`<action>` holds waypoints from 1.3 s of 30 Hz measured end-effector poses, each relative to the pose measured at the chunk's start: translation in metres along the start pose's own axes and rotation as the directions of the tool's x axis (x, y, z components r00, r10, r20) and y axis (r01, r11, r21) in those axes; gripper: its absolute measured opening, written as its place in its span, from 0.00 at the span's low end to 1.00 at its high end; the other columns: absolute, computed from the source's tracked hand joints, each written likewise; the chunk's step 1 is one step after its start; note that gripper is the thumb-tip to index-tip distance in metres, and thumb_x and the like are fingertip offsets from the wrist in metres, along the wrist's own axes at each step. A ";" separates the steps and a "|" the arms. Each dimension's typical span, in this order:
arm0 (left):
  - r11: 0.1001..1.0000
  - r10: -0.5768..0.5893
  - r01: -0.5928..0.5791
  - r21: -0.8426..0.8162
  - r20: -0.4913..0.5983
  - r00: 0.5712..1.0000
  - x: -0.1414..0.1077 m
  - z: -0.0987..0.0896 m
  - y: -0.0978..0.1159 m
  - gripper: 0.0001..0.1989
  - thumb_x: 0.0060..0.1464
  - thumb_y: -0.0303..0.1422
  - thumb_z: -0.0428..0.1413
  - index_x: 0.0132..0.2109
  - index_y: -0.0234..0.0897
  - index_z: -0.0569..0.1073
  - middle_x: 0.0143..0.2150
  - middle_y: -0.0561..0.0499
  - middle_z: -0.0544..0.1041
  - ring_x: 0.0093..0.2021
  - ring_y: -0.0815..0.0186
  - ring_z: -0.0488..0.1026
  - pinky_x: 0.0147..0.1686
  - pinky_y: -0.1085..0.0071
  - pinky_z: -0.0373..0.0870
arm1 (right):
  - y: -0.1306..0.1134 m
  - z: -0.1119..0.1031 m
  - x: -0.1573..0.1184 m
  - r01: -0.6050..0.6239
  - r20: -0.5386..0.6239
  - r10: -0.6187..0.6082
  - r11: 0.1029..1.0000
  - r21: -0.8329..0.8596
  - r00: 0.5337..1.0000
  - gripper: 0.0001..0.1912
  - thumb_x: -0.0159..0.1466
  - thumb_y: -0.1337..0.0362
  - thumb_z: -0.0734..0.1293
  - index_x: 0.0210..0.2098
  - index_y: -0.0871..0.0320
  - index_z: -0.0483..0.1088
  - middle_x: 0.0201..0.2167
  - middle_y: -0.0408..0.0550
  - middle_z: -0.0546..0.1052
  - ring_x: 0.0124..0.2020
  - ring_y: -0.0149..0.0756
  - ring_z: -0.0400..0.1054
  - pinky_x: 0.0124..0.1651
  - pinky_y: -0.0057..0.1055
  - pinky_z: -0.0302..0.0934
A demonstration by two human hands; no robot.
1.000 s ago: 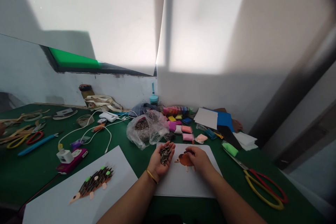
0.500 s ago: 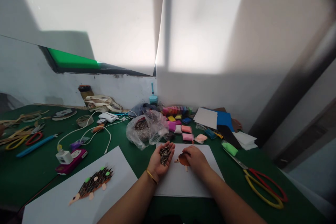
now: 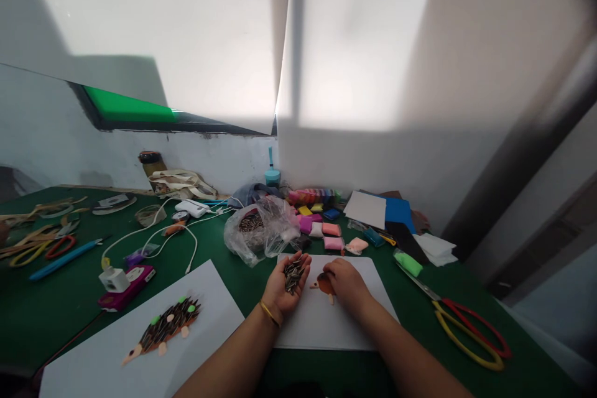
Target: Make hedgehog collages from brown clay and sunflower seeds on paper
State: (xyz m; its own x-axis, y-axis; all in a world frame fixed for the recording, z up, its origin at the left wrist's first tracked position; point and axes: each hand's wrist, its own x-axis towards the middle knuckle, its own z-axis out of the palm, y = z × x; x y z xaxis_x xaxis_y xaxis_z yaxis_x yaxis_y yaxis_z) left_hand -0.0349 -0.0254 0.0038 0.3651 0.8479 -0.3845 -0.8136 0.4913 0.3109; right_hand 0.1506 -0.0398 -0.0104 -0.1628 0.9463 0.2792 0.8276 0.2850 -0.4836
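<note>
My left hand (image 3: 278, 289) is cupped palm up around a heap of striped sunflower seeds (image 3: 293, 276), above the left part of a white sheet (image 3: 321, 336). On that sheet lies a small brown clay hedgehog (image 3: 325, 284) with a peach snout and foot. My right hand (image 3: 349, 283) bends over its back with the fingertips pinched together against the clay; what they hold is hidden. To the left, another white sheet (image 3: 93, 360) bears a larger hedgehog (image 3: 170, 326) covered in seeds, with green and peach dots.
A plastic bag of seeds (image 3: 252, 224) lies behind my hands, beside several coloured clay packets (image 3: 333, 229). Large scissors (image 3: 466, 329) with red and yellow handles and a green clay packet (image 3: 408, 263) lie at right. White cables (image 3: 196, 242) and a magenta power strip (image 3: 127, 289) are at left.
My right hand has shifted very slightly over the small hedgehog's back, fingers still pinched. The left hand stays cupped around the seeds in the same place.
</note>
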 end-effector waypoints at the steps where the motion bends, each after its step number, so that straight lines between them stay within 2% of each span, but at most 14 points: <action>1: 1.000 0.002 -0.002 0.000 0.001 1.000 0.000 0.000 0.000 0.12 0.58 0.31 0.49 0.46 0.29 0.70 0.46 0.38 0.75 0.49 0.56 0.72 0.42 0.64 0.75 | 0.000 0.000 0.000 -0.003 -0.002 0.003 1.000 -0.004 1.000 0.13 0.60 0.71 0.58 0.33 0.57 0.74 0.32 0.47 0.73 0.38 0.34 0.65 0.41 0.27 0.55; 10: 1.000 0.001 -0.001 0.001 0.006 1.000 -0.001 0.000 0.000 0.12 0.58 0.32 0.49 0.46 0.29 0.70 0.46 0.38 0.74 0.50 0.56 0.71 0.43 0.64 0.74 | -0.002 0.001 0.001 -0.004 0.001 0.004 1.000 0.008 1.000 0.13 0.60 0.70 0.58 0.32 0.58 0.75 0.32 0.48 0.73 0.37 0.35 0.65 0.41 0.27 0.55; 17: 1.000 -0.004 0.004 -0.006 0.015 1.000 0.002 -0.002 0.000 0.13 0.58 0.32 0.50 0.46 0.29 0.70 0.47 0.38 0.74 0.51 0.55 0.70 0.43 0.64 0.74 | 0.009 0.004 0.000 -0.067 -0.002 0.067 0.997 0.043 0.998 0.17 0.59 0.71 0.57 0.45 0.59 0.71 0.39 0.51 0.74 0.42 0.37 0.66 0.45 0.28 0.56; 31: 1.000 -0.011 0.011 -0.006 0.019 1.000 0.000 -0.001 0.000 0.12 0.58 0.32 0.49 0.45 0.29 0.70 0.45 0.38 0.75 0.51 0.55 0.71 0.42 0.65 0.74 | 0.003 0.001 0.001 -0.023 0.049 0.023 1.000 0.011 0.999 0.14 0.60 0.70 0.57 0.34 0.57 0.75 0.33 0.48 0.74 0.39 0.35 0.65 0.43 0.27 0.56; 36: 1.000 -0.024 0.024 -0.013 0.031 0.999 0.000 -0.001 0.000 0.12 0.58 0.32 0.48 0.45 0.29 0.70 0.46 0.38 0.74 0.52 0.55 0.69 0.45 0.62 0.72 | 0.001 -0.006 0.000 -0.009 -0.036 0.011 0.998 0.068 0.999 0.16 0.59 0.69 0.60 0.45 0.58 0.72 0.38 0.50 0.73 0.42 0.37 0.65 0.47 0.30 0.57; 39: 0.998 -0.063 0.065 -0.019 0.077 0.995 0.000 -0.003 -0.002 0.13 0.58 0.33 0.48 0.45 0.30 0.70 0.47 0.39 0.74 0.52 0.55 0.69 0.46 0.62 0.71 | -0.012 -0.014 -0.002 0.058 -0.112 -0.046 0.993 0.099 0.993 0.13 0.60 0.68 0.61 0.42 0.56 0.73 0.38 0.49 0.72 0.41 0.37 0.64 0.46 0.31 0.57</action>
State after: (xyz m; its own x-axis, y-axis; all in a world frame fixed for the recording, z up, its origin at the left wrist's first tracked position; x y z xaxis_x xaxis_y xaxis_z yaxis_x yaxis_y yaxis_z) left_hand -0.0349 -0.0268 0.0010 0.4495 0.8278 -0.3358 -0.7966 0.5415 0.2687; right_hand 0.1485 -0.0472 0.0060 -0.1396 0.9090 0.3928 0.7598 0.3527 -0.5462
